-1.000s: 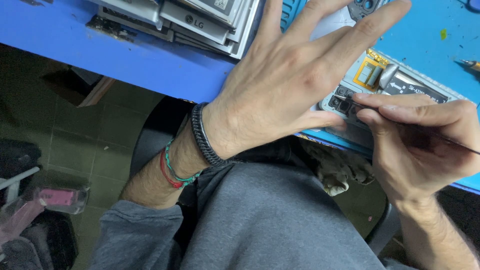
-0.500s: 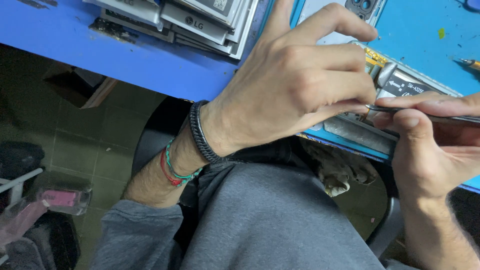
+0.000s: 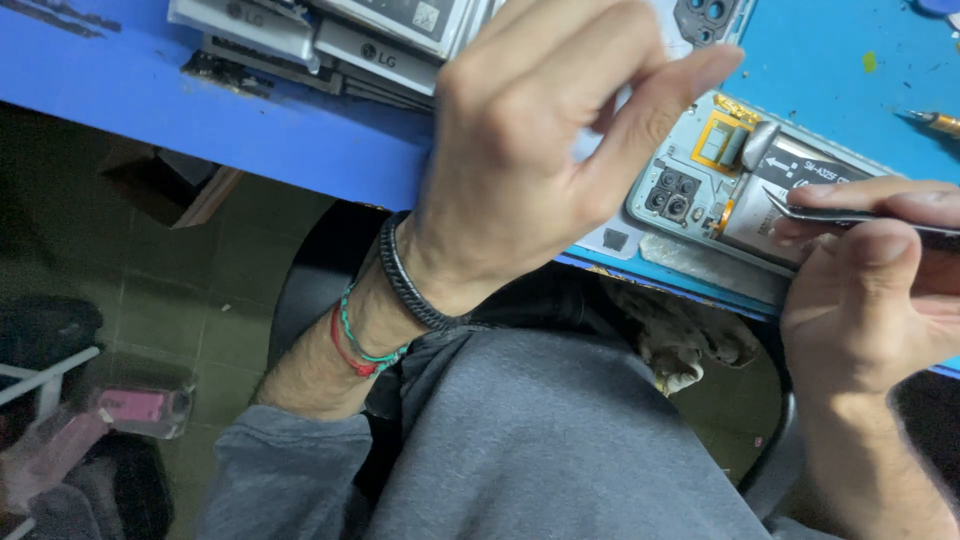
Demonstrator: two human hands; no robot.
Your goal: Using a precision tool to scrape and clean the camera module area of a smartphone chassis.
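One view only, from the person's head, looking steeply down past the chest and lap. It sits close: the left hand (image 3: 540,150) and right hand (image 3: 870,300) fill much of the frame. The blue surface (image 3: 250,130) runs slantwise across the top, its near edge cutting the picture, with the floor (image 3: 200,300) showing below at left, tilted.
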